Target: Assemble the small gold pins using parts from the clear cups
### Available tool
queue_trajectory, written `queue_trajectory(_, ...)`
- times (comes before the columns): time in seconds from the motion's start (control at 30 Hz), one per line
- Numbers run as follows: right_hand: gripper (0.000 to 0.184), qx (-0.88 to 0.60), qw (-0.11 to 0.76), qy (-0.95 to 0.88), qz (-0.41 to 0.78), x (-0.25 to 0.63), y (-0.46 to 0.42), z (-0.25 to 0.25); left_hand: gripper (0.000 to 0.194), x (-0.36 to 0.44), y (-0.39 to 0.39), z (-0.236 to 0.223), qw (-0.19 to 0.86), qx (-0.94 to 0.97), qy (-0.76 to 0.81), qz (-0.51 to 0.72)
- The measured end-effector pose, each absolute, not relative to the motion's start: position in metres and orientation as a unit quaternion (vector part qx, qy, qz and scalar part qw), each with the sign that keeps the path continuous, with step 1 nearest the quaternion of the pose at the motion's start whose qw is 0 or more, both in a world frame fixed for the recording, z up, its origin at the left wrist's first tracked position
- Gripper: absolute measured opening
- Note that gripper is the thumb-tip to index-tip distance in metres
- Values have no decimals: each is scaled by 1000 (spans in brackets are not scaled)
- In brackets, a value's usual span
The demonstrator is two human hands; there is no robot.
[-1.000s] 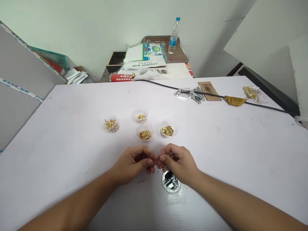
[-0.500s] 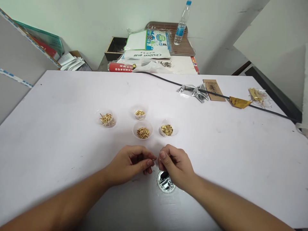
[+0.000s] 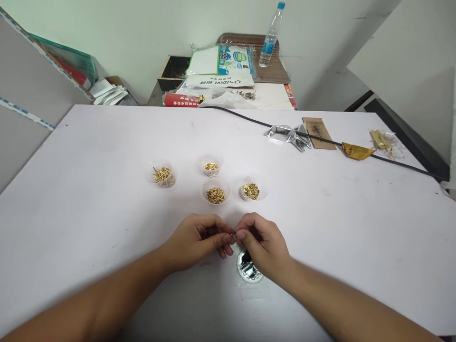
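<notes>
A tiny gold-coloured piece (image 3: 232,234) glinted above the white tabletop (image 3: 338,247), pinched between the thumb and index finger of the left hand (image 3: 201,241). The right hand (image 3: 264,243) faced it, thumb against curled fingers, tips nearly meeting the left's; whether it gripped anything could not be told.
</notes>
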State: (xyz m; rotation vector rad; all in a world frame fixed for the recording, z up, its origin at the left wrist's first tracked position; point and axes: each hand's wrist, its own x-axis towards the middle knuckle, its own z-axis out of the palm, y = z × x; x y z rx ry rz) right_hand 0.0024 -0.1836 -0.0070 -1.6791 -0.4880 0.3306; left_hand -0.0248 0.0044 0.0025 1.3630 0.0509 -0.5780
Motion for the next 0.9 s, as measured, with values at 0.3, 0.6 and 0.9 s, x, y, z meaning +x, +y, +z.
queue_trajectory(0.3, 21, -739, 621, -209, 158, 1, -185, -9, 22, -25, 2, 0, 741, 622, 8, -252)
queue_trajectory(0.6, 26, -751, 592, -232, 176, 2, -185, -6, 24, -27, 1, -3, 697, 676, -71, -227)
queue_trajectory(0.9, 41, -749, 581, -255, 191, 3, -186, -1, 30, -23, 2, -1, 700, 672, -107, -218)
